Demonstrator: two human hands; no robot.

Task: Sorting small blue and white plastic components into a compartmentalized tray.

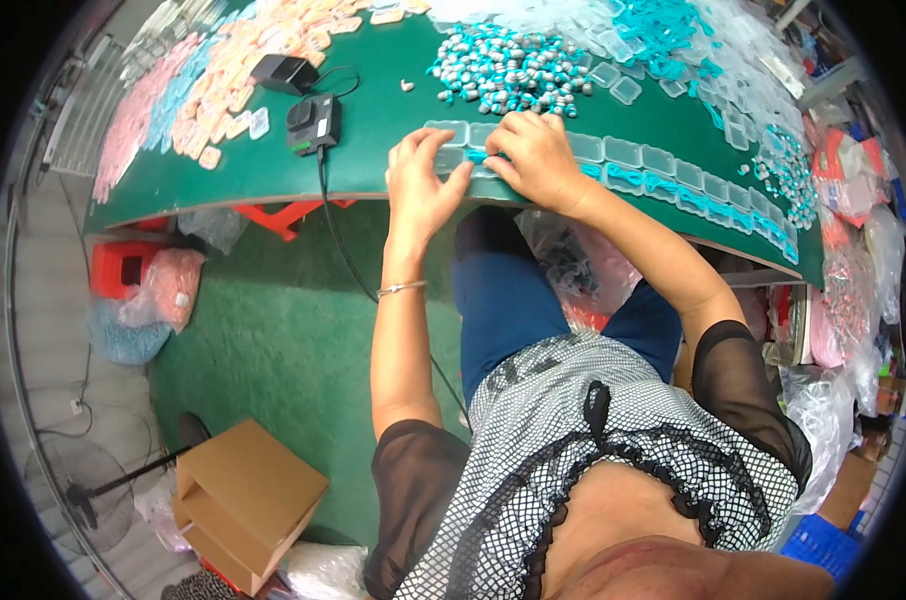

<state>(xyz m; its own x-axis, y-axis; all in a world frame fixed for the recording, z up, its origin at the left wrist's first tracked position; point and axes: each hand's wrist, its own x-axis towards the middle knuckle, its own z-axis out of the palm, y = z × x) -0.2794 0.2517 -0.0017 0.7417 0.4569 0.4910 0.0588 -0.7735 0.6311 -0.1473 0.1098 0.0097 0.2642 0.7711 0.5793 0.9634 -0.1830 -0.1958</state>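
Observation:
A row of small clear plastic cases (658, 161), lids open, runs along the table's near edge, curving off to the right. Several of them have a teal cord (625, 176) lying in the front half. At the row's left end, my left hand (416, 180) has its fingers bent around a clear case (447, 158), thumb at the front half and forefinger at the left side. My right hand (538, 158) is over the same end, thumb and fingertips closed on a teal piece, apparently cord, at the case; its fingers partly hide it.
Beyond my hands lies a heap of small grey-and-teal pieces (513, 68). Teal cords (663, 38) and more clear cases are piled at the far right. Left stand a black box-shaped device (314, 124) with a cable and piles of orange, blue and pink pieces. A cardboard box (248, 500) sits on the floor.

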